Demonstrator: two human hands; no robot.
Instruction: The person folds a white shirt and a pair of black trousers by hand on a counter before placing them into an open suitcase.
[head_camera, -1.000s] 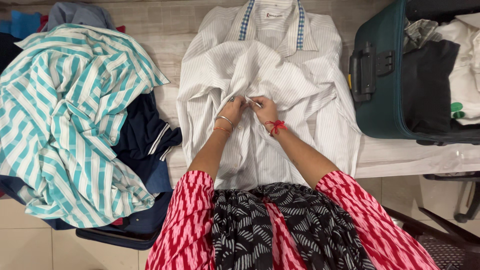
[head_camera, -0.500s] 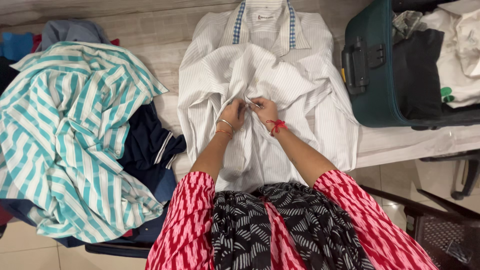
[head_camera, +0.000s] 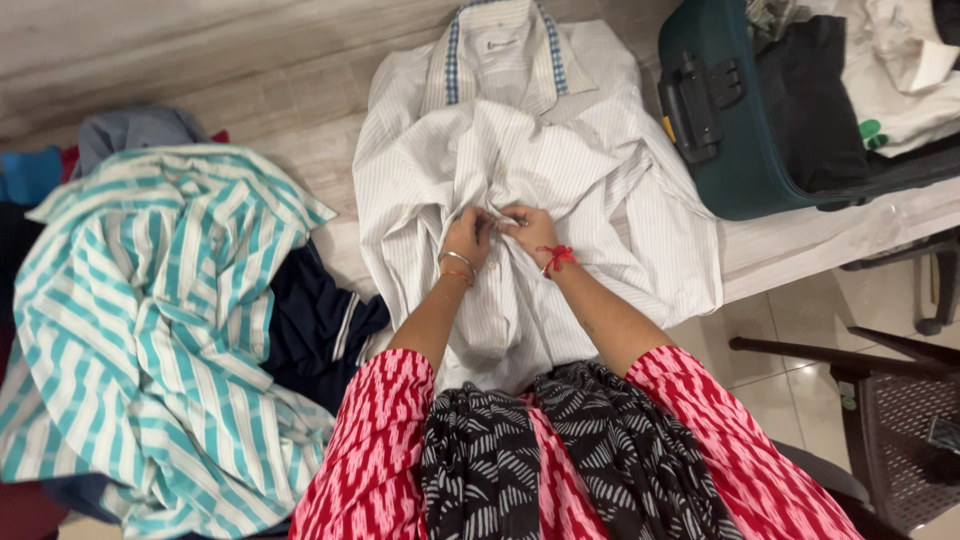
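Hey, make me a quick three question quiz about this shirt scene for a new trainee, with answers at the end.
1. True or false: both hands pinch the front of the white striped shirt near its middle.
2. Which wrist wears the red thread: that of the left hand or of the right hand?
3. Multiple choice: what lies directly to the left of the white shirt? A) a teal striped shirt B) a yellow towel C) a pair of shoes

Key
1. True.
2. The right; the left wrist wears a metal bangle.
3. A, the teal striped shirt, on top of a dark navy garment.
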